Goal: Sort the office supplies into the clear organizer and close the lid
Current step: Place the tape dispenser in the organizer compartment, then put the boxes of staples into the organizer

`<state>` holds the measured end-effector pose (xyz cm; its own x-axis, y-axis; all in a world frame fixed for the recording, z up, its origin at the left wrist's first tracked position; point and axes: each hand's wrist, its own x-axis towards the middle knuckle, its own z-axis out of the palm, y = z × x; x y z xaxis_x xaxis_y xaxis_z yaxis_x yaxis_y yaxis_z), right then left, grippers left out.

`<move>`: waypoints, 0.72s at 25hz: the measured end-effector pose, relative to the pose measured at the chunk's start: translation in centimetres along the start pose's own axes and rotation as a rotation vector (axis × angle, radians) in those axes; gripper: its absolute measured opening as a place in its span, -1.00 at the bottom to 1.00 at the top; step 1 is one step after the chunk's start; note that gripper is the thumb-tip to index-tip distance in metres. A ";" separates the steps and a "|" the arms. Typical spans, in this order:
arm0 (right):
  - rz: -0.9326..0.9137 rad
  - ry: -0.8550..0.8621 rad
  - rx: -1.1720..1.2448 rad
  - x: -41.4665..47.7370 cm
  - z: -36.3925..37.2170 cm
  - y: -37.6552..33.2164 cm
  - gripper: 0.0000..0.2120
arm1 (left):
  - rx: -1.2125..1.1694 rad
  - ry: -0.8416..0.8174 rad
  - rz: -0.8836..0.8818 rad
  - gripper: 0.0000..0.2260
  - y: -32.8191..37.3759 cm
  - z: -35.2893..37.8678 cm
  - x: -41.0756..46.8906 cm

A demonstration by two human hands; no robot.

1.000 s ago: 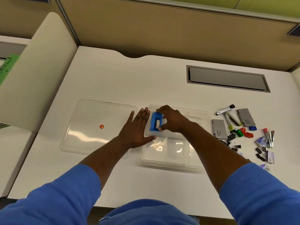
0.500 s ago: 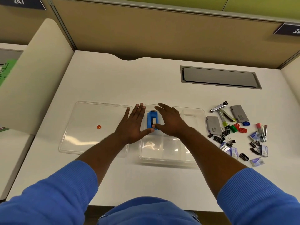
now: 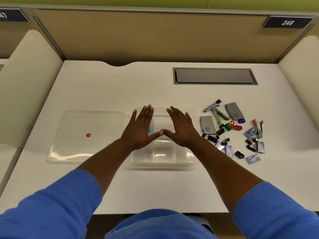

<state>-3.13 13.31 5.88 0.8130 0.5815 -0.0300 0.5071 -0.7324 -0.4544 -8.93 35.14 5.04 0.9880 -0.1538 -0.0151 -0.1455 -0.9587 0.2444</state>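
Both hands flat and empty, fingers spread: left hand and right hand over organizer, thumb tips touching. Blue item inside organizer, mostly hidden under left hand. Lid off, just left. Remaining supplies scattered right on desk.

A white desk with a grey cable hatch at upper right; tan partition behind, number plate "248" in the top right corner.
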 end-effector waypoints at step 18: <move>0.137 0.024 0.019 -11.7 -7.1 19.4 -0.20 | 0.025 0.000 0.126 -0.20 21.1 6.4 7.5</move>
<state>-0.79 -10.27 3.70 0.8809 0.4678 -0.0715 0.3858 -0.7973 -0.4642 -4.89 12.24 3.91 0.9617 -0.2736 0.0146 -0.2699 -0.9374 0.2202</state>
